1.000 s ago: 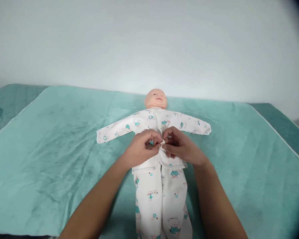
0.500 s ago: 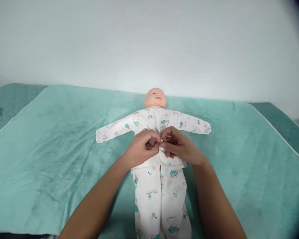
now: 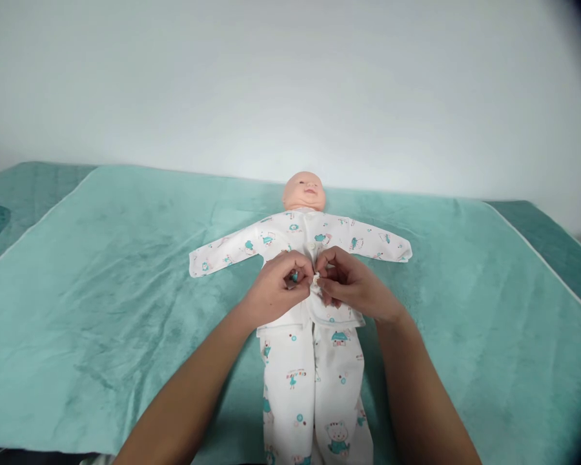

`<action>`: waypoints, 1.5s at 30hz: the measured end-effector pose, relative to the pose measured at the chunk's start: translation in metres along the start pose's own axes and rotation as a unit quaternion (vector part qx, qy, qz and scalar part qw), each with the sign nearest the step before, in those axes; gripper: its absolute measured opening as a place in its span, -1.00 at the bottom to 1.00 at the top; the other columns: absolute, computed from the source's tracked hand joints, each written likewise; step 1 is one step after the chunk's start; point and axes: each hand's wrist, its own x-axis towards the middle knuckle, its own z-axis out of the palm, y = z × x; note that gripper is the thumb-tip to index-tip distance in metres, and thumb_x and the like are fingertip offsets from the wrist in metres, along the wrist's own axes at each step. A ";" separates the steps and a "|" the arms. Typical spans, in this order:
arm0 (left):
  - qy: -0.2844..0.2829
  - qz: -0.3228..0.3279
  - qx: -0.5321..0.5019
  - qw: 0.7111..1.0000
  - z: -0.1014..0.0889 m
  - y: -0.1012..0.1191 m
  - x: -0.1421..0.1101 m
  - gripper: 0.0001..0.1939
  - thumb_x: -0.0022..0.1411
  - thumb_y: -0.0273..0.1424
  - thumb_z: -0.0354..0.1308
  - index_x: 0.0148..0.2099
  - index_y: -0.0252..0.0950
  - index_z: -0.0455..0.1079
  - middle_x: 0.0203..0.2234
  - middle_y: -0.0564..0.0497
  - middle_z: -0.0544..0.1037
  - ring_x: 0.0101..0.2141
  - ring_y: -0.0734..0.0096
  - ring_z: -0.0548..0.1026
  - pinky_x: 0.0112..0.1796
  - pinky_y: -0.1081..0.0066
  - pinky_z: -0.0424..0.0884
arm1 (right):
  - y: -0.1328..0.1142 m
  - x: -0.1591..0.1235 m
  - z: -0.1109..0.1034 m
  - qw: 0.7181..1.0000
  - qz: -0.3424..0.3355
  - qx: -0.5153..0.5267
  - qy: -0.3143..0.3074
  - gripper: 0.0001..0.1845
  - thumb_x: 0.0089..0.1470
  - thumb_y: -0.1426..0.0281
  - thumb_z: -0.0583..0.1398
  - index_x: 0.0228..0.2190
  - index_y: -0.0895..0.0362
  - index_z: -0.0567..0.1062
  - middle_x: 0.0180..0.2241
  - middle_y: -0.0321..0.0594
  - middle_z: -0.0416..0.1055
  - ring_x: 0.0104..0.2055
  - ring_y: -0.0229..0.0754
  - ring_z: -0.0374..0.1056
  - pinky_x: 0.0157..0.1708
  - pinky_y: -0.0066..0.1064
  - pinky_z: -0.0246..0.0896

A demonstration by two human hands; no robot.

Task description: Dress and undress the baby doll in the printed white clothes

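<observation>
A baby doll lies on its back, dressed in a white printed baby shirt with both sleeves spread wide. White printed trousers cover its legs. My left hand pinches the shirt's front edge at the belly. Facing it, my right hand pinches the other side of the same front opening. A small pale button or fold of cloth shows between the fingertips; which one I cannot tell. Higher on the chest, a button is visible. The fingers hide part of the shirt front.
A teal plush blanket with a pale edge lies under the doll, wrinkled on the left. Darker teal quilted cloth shows at both far corners. Behind stands a plain pale wall.
My fingertips have drawn slightly apart, and more of the pale bit between them shows. The whole view has shifted a little; the doll lies as before.
</observation>
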 end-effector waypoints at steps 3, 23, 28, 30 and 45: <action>-0.002 0.001 -0.012 1.000 0.000 -0.002 -0.001 -0.84 0.05 -0.60 0.09 -0.33 -0.24 0.34 -0.41 0.07 0.46 -0.38 0.48 0.37 -0.38 0.45 0.26 | -0.002 0.000 0.000 1.000 -0.003 0.004 0.002 -0.85 0.14 0.48 0.17 -0.26 0.06 0.30 -0.54 -0.45 0.28 -0.52 -0.35 0.28 -0.56 -0.53 0.17; 0.013 -0.020 -0.085 0.996 -0.002 0.000 0.000 -0.95 0.19 -0.50 0.12 -0.29 -0.26 0.38 -0.46 0.08 0.42 -0.44 0.52 0.36 -0.45 0.49 0.24 | 0.000 0.001 0.000 1.000 0.005 0.008 0.008 -0.75 0.11 0.33 0.30 -0.19 0.05 0.37 -0.48 -0.41 0.34 -0.52 -0.34 0.31 -0.59 -0.52 0.16; -0.001 -0.013 -0.086 0.996 -0.005 -0.002 -0.001 -0.96 0.19 -0.48 0.15 -0.29 -0.25 0.41 -0.45 0.05 0.44 -0.42 0.49 0.38 -0.43 0.47 0.28 | -0.001 0.000 0.000 1.000 -0.002 -0.010 0.015 -0.81 0.21 0.25 0.22 -0.20 0.06 0.40 -0.58 -0.40 0.38 -0.58 -0.34 0.27 -0.60 -0.51 0.15; -0.007 -0.006 -0.078 0.997 -0.007 -0.003 -0.001 -0.95 0.18 -0.49 0.15 -0.29 -0.25 0.42 -0.44 0.04 0.45 -0.41 0.48 0.39 -0.42 0.47 0.29 | 0.000 0.000 0.000 1.000 0.006 -0.016 0.017 -0.81 0.19 0.26 0.24 -0.20 0.06 0.40 -0.58 -0.40 0.39 -0.57 -0.34 0.29 -0.61 -0.52 0.15; -0.023 0.098 0.001 0.995 -0.009 0.000 0.003 -0.82 0.12 -0.59 0.04 -0.36 -0.23 0.41 -0.55 0.11 0.45 -0.46 0.46 0.36 -0.22 0.30 0.28 | -0.002 0.002 0.001 0.999 0.004 -0.024 0.044 -0.87 0.19 0.30 0.22 -0.24 0.07 0.41 -0.60 -0.38 0.42 -0.61 -0.34 0.27 -0.62 -0.52 0.16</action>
